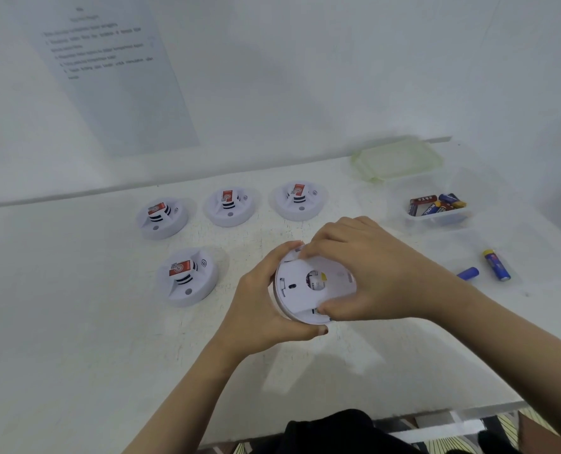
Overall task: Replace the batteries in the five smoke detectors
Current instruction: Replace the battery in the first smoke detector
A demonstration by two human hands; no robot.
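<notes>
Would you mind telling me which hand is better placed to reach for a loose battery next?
Right, probably. Both loose batteries lie on the table on that side, just beyond the right hand, while the left hand cradles the detector from below and could steady it alone.

Each smoke detector [300, 283] was white; four showed red labels [180, 268] and black stripes; loose batteries [496, 265] were blue and yellow; the lid [397, 160] pale green.
</notes>
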